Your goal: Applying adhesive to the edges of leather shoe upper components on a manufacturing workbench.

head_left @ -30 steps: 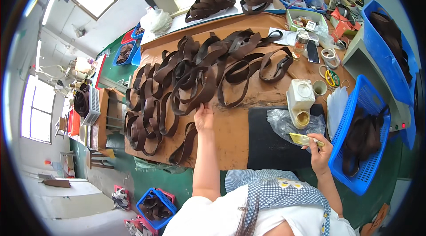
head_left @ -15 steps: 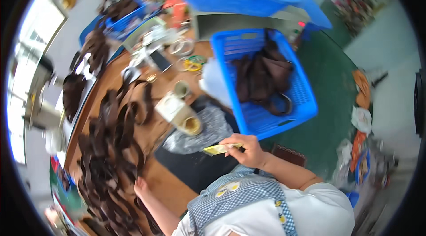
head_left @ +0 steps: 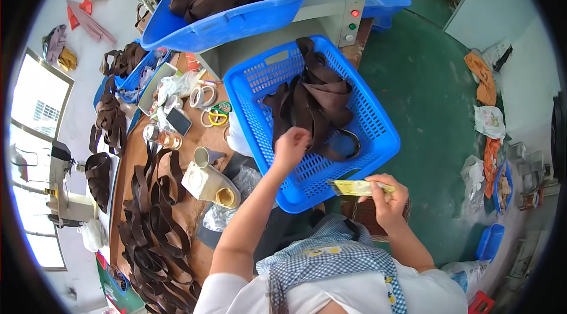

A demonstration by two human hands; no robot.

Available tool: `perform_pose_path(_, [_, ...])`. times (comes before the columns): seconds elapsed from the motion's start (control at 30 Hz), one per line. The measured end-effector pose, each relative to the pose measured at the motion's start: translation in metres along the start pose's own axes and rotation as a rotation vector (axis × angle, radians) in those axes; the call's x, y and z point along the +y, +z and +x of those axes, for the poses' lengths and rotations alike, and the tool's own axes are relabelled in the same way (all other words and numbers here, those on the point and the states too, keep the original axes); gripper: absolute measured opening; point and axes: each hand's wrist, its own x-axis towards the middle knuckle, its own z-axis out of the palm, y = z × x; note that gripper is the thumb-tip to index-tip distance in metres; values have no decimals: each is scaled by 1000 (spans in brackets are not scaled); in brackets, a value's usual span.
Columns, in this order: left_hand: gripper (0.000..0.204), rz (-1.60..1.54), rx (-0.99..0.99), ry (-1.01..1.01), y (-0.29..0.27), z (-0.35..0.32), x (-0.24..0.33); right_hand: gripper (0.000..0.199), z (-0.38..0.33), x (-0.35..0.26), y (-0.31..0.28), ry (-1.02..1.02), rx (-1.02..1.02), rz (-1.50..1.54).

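Observation:
My left hand [head_left: 292,146] is over the blue basket [head_left: 387,143], its fingers curled closed against a tangle of dark brown straps [head_left: 316,98]. What sits between its fingertips, if anything, is hidden. In my right hand [head_left: 390,205] is a flat brush [head_left: 357,187] with a yellow handle, its bristle end pointing left near the basket's near edge. A loop of one strap bends round near the basket's right side.
Long brown straps [head_left: 153,219] hang over the wooden table [head_left: 189,196] on the left. A whitish container [head_left: 204,183], a cup [head_left: 207,156], tape rolls [head_left: 202,97], scissors [head_left: 218,114] and a phone [head_left: 178,121] lie there. A blue tub [head_left: 236,22] of straps rests on a grey machine [head_left: 331,16].
My left hand has left the hanging straps at the table and reached right into the basket. My right hand, still holding the brush, has shifted right. The view has turned toward the basket.

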Motion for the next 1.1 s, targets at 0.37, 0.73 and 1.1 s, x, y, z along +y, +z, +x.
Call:
perform_pose_path(0.37, [35, 481, 201, 48, 52, 38, -13, 16, -1, 11, -48, 38, 232, -47])
perform_pose_path(0.73, [38, -730, 67, -69, -99, -127, 121, 17, 62, 15, -9, -112, 107, -44])
perform_pose_path(1.1, [37, -891, 64, -147, -87, -204, 79, 19, 90, -13, 75, -376, 15, -38])
